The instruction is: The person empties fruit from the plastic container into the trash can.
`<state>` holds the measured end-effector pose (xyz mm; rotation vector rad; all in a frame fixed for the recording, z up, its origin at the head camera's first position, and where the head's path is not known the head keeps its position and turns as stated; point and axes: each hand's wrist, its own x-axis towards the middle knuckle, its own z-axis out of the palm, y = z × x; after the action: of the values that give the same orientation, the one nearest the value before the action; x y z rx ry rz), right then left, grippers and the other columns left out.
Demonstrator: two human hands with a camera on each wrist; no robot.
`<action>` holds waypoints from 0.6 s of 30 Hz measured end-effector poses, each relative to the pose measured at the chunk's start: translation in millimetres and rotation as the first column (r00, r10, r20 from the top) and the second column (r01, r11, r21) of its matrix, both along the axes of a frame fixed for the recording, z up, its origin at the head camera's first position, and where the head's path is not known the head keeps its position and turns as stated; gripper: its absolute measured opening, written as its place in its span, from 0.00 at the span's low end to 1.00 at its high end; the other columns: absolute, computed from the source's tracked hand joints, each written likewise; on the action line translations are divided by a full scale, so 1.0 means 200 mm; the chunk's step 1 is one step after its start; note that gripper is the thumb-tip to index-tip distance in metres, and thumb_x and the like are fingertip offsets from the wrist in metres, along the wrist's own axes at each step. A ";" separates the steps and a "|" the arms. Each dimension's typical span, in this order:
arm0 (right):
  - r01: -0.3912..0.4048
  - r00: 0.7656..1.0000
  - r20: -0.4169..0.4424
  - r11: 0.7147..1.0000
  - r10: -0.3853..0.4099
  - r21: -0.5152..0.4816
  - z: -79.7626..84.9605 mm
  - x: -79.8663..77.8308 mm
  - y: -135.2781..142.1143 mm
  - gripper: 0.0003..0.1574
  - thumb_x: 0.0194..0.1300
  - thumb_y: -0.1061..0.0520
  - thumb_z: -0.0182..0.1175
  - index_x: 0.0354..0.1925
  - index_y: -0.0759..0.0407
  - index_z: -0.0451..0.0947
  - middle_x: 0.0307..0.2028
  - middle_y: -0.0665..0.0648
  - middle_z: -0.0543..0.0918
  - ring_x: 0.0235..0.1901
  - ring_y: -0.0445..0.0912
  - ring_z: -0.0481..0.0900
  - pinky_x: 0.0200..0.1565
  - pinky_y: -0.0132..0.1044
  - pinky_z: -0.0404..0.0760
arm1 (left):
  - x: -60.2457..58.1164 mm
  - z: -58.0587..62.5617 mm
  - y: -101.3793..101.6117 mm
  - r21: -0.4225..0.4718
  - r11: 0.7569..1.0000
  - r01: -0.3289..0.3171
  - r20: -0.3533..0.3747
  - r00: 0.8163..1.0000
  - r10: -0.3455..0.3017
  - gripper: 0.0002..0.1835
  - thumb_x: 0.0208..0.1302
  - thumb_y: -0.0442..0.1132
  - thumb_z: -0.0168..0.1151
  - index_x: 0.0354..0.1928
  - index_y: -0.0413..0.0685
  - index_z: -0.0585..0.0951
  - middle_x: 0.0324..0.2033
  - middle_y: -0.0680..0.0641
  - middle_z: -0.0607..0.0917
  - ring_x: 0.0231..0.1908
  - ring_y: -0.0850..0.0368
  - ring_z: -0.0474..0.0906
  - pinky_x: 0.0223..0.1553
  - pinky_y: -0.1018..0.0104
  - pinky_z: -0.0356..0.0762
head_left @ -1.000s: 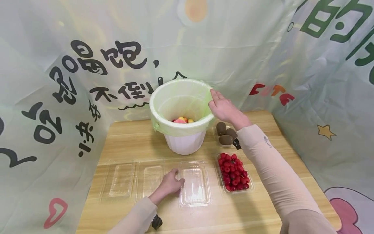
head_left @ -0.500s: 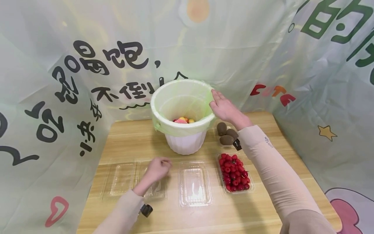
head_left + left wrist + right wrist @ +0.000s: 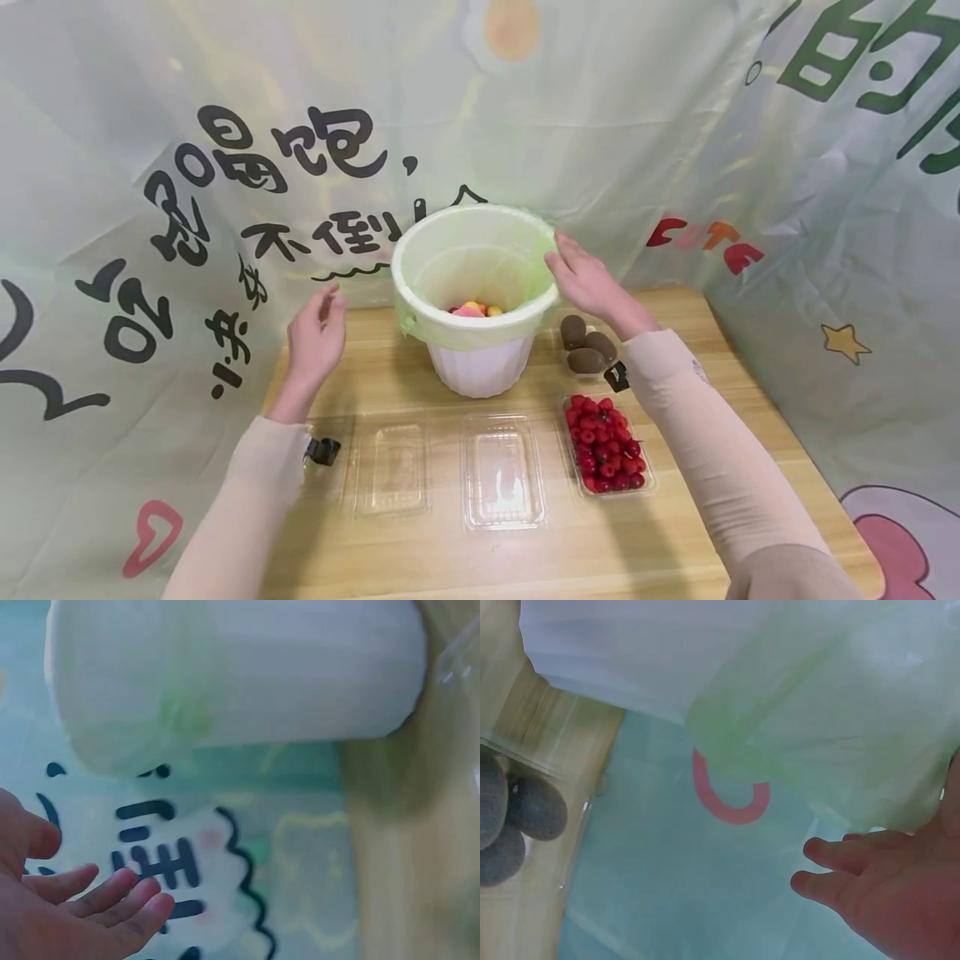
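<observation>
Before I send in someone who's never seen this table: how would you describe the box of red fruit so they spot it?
Find the tall white bucket on the wooden table, then the brown kiwis to its right. The clear box sits nearer the camera than those kiwis. It is the only box filled with red fruit; the clear containers to its left show none.

The pale grey-green fabric backdrop [image 3: 540, 100] bears bold black Chinese characters [image 3: 343, 143] at left, including "喝饱," above "不倒". Its right part carries the multicoloured word "CUTE" [image 3: 720, 236] and the large green character "的" [image 3: 831, 54]. Small dark lettering on the light beige right sleeve [image 3: 716, 454] is illegible.
</observation>
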<state>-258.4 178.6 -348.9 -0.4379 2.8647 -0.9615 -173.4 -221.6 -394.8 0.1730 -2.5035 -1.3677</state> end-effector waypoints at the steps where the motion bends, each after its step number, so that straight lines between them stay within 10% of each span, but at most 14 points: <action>1: 0.012 1.000 -0.003 1.000 -0.012 -0.013 -0.01 0.00 0.01 0.46 0.85 0.36 0.30 0.85 0.60 0.34 0.85 0.61 0.39 0.85 0.57 0.37 0.84 0.53 0.39 | -0.02 0.03 0.00 -0.003 1.000 0.006 -0.021 1.000 -0.007 0.28 0.84 0.52 0.46 0.77 0.48 0.70 0.69 0.37 0.79 0.68 0.41 0.75 0.73 0.43 0.70; 18: 0.230 0.973 0.055 0.968 -0.226 -0.100 -0.23 0.03 0.31 0.49 0.84 0.32 0.28 0.84 0.63 0.43 0.83 0.68 0.47 0.83 0.66 0.45 0.83 0.59 0.45 | -0.28 0.30 0.14 -0.140 0.977 0.162 -0.134 0.974 -0.181 0.35 0.82 0.59 0.44 0.82 0.51 0.63 0.81 0.43 0.65 0.82 0.39 0.55 0.81 0.34 0.45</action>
<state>-252.8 241.5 -394.3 -0.0928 2.8797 -1.1474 -229.5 -194.1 -335.8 -0.1687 -2.5193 -1.2263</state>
